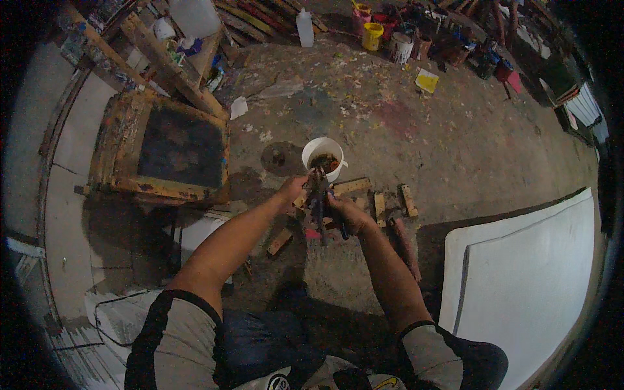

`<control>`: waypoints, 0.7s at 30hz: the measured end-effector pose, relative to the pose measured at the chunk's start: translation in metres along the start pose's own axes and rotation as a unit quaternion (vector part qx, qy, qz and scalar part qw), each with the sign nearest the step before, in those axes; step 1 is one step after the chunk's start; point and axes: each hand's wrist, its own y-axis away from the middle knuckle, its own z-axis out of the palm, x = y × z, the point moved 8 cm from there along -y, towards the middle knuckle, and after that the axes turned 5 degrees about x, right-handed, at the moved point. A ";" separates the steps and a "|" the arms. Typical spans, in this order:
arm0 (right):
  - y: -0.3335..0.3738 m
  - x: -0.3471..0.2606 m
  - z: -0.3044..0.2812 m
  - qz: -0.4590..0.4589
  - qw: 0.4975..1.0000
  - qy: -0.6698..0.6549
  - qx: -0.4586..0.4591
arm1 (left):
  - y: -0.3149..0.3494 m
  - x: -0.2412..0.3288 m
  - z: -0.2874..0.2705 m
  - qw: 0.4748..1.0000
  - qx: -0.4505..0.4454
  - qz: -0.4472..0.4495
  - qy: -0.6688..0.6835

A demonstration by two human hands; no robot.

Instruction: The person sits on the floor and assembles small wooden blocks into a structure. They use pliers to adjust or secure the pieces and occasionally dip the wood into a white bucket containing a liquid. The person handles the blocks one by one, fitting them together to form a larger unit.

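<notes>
Both hands, left hand [291,190] and right hand [346,213], grasp a dark tool [318,195] just beside the white bucket [323,156] on the floor [422,143]; wood blocks [379,203] lie untouched alongside.

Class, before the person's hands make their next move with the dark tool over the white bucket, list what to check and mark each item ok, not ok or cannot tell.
1. Both hands on the dark tool: left hand and right hand hold it: ok.
2. White bucket upright: ok.
3. Tool near the bucket: ok.
4. Bucket contents: cannot tell.
5. Wood blocks lie close around the hands: not ok.
</notes>
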 end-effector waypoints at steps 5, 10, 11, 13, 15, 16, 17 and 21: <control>0.012 0.006 0.012 0.061 0.994 -0.055 -0.074 | 0.018 0.011 0.000 0.999 0.029 0.034 -0.008; -0.007 0.022 -0.035 -0.089 0.993 0.072 0.000 | 0.020 0.023 0.034 0.999 0.033 -0.011 -0.010; -0.011 0.025 -0.032 -0.090 0.989 0.113 0.000 | 0.009 0.017 0.020 0.999 0.028 0.017 -0.012; -0.016 0.029 -0.020 -0.062 0.984 0.168 -0.007 | -0.030 -0.010 -0.023 0.997 0.020 0.072 -0.018; -0.004 0.024 -0.016 -0.013 0.988 0.151 -0.015 | -0.039 -0.016 -0.020 0.996 0.007 0.088 -0.023; 0.005 0.020 -0.012 0.005 0.992 0.121 -0.029 | -0.038 -0.016 -0.016 0.996 0.010 0.083 -0.034; 0.013 0.016 -0.014 0.020 0.995 0.090 -0.035 | -0.032 -0.012 -0.002 0.996 0.025 0.057 -0.061; 0.013 0.011 -0.016 0.024 0.998 0.000 -0.051 | -0.012 -0.001 0.006 0.986 0.085 -0.001 -0.147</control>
